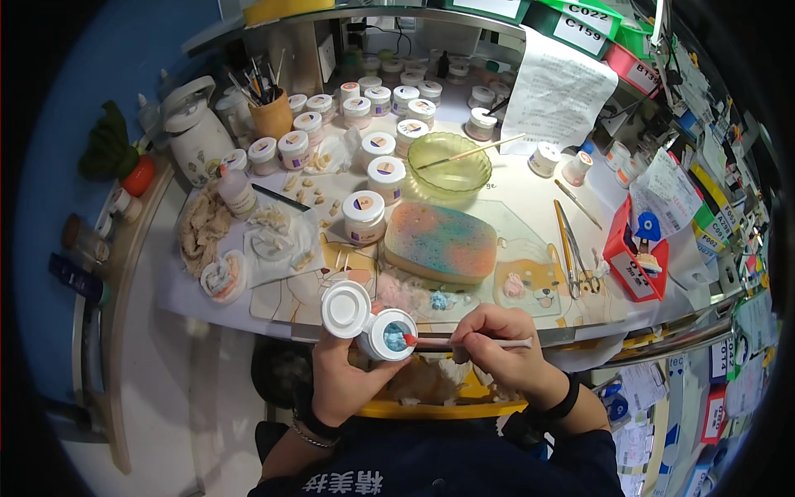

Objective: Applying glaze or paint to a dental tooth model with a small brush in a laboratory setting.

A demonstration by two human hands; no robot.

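My left hand (pixel 352 385) is closed around a small white jar (pixel 365 341) in front of the table's near edge. Its flip lid (pixel 345 310) stands open to the left, and blue powder (pixel 395 336) shows inside. Between the fingertips of my right hand (pixel 505 352) is a thin, pale pink stick tool (pixel 435 340). Its red tip points left and reaches into the jar's mouth, at the powder. Beyond my hands, a small heap of blue material (pixel 440 301) and a pink one (pixel 513 286) lie on the glass plate (pixel 542 306).
A multicoloured sponge (pixel 440 242) lies behind the heaps, near a green glass bowl (pixel 450 166) with a brush across it. Many lidded jars (pixel 363 217) crowd the back. A dental model (pixel 222 277) sits left; tweezers (pixel 566 248) and a red tray (pixel 636 253) are right.
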